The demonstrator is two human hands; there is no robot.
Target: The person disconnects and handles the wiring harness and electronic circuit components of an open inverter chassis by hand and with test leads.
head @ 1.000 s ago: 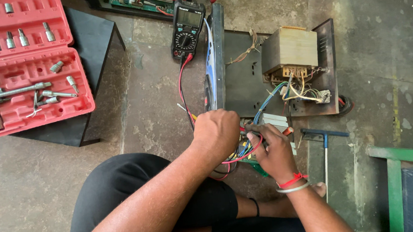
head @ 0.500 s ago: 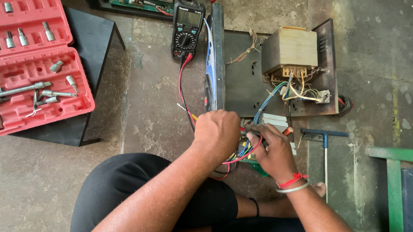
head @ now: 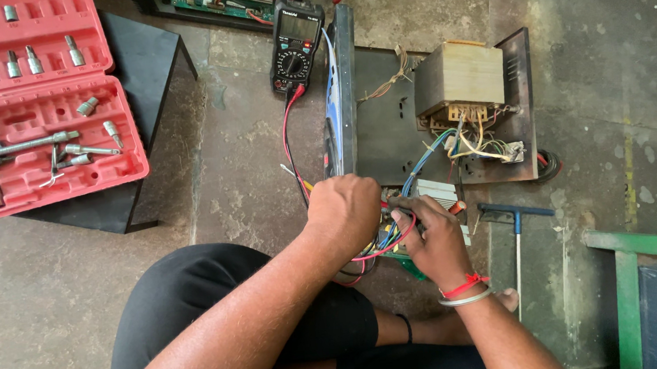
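left hand (head: 344,210): grip curled tight over wire bundle (head: 384,242), contents hidden | right hand (head: 432,240): fingers pinched on wires beside circuit board (head: 438,193) | multimeter (head: 296,45) near

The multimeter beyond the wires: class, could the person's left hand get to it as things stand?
Probably yes. The multimeter lies on open floor ahead of the left hand, with only its red lead between them. The hand is closed over the wires, so it must let go first.

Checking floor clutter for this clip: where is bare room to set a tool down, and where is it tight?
Bare concrete lies between the red socket case and the multimeter, and right of the metal chassis above the green frame. It is crowded where the left hand and right hand meet in the coloured wires.
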